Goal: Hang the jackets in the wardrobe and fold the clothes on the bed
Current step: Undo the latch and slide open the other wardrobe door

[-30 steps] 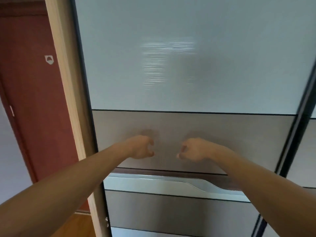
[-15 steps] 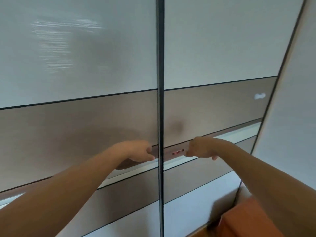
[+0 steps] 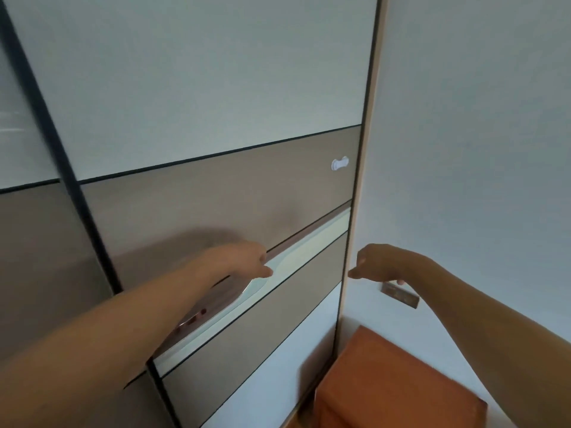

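Along the left edge of the view stands the wardrobe (image 3: 185,88), and it fills most of the frame. Its left sliding door (image 3: 27,242) shows only as a sliver, white above and taupe below. A dark frame strip (image 3: 61,156) runs slantwise down beside it. Right of the strip comes the right sliding door (image 3: 216,205), with a white upper panel, a taupe middle band, and taupe and white panels lower down. A recessed handle (image 3: 309,245) crosses this door as a pale curved strip under a dark groove.

The left hand (image 3: 244,257) lies against that groove with the arm stretched forward. The knuckles face the camera and the thumb points right along the pale strip. The fingertips are hidden, so it cannot be told whether they hook into the groove.

Higher on the taupe band, near the door's right edge, sits a small white clip (image 3: 340,164). The door meets a pale wooden side panel (image 3: 377,57).

Just right of that panel the right hand (image 3: 375,262) hangs in the air, apart from the door. It is released, the fingers drooping in a loose curl and holding nothing. Behind it is a plain white wall (image 3: 479,118) with a small wall plate (image 3: 400,295) just under the hand. Below, an orange box (image 3: 398,384) stands beside the wardrobe's end, on a wooden floor (image 3: 293,423).
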`<state>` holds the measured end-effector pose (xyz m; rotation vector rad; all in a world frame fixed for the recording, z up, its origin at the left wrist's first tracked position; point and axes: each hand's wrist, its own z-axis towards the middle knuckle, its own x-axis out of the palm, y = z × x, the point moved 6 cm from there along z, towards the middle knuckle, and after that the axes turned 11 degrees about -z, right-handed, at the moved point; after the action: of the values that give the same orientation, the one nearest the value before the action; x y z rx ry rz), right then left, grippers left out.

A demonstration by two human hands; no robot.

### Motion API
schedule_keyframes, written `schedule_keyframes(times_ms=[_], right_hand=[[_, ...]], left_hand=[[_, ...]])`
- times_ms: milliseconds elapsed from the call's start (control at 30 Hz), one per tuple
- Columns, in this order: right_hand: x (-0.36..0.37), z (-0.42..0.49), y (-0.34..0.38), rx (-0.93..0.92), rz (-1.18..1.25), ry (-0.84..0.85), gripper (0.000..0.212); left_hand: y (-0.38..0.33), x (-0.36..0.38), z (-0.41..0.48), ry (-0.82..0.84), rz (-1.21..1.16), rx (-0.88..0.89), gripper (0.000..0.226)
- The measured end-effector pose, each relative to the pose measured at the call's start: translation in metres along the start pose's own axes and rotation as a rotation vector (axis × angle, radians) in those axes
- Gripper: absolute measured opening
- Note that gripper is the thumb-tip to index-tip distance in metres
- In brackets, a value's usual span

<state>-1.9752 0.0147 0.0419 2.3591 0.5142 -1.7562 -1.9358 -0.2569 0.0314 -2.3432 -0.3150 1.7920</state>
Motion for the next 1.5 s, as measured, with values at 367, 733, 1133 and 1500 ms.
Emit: schedule_keyframes(times_ms=[367, 733, 1133, 1500], right_hand=[[-0.041, 0.102, -0.102, 0.113, 0.048, -0.102, 0.051], [-0.1, 0.239, -0.147, 0.058, 0.188, -0.284, 0.045], [-0.152, 0.351, -0.157, -0.062, 0.415, -0.542, 0.049], [-0.161, 0.364, -0.129, -0.082, 0.343, -0.574, 0.029]], left_hand=[[-0.09, -0.042, 0.149, -0.009, 0.093, 0.124, 0.03], [-0.161, -0.084, 0.228, -0.269, 0.417, 0.266, 0.039], [-0.17, -0.109, 0.309, -0.644, 0.907, 0.284, 0.063], [-0.148, -0.105, 0.303, -0.567, 0.982, 0.204, 0.08]])
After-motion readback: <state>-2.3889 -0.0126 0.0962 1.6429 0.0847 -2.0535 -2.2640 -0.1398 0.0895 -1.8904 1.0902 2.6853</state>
